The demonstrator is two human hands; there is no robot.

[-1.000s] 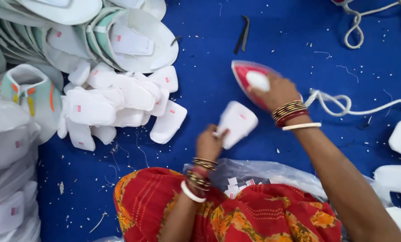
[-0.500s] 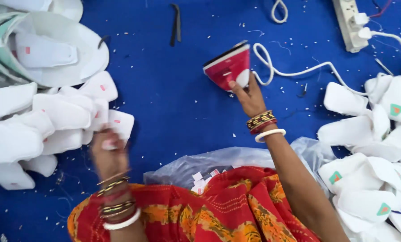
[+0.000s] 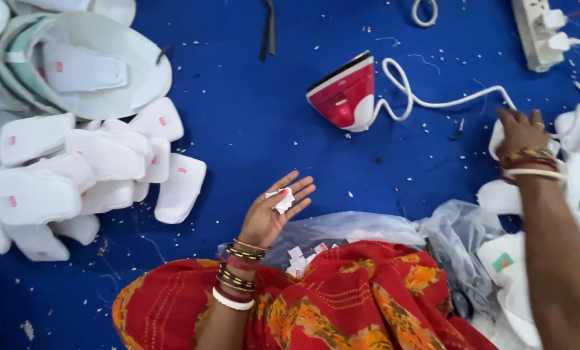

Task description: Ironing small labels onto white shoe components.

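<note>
My left hand (image 3: pixel 272 210) lies palm up over the blue cloth, fingers spread, with a few small white labels (image 3: pixel 282 198) resting on the fingertips. My right hand (image 3: pixel 522 133) reaches to the right and rests on a white fabric piece (image 3: pixel 500 139) at the edge of the right-hand pile. A red and white iron (image 3: pixel 345 95) stands tipped on the blue cloth between the hands, apart from both; its white cord (image 3: pixel 432 100) runs to a power strip (image 3: pixel 536 32).
A heap of white padded pieces (image 3: pixel 89 165) with small red tags lies left. More white pieces (image 3: pixel 578 149) pile at right. A clear plastic bag (image 3: pixel 381 227) with small labels sits by my red patterned lap. A dark tool (image 3: pixel 267 29) lies at the top.
My right hand has let go of the iron and moved right onto the white pile. My left hand has turned palm up with labels on it. The view shifted.
</note>
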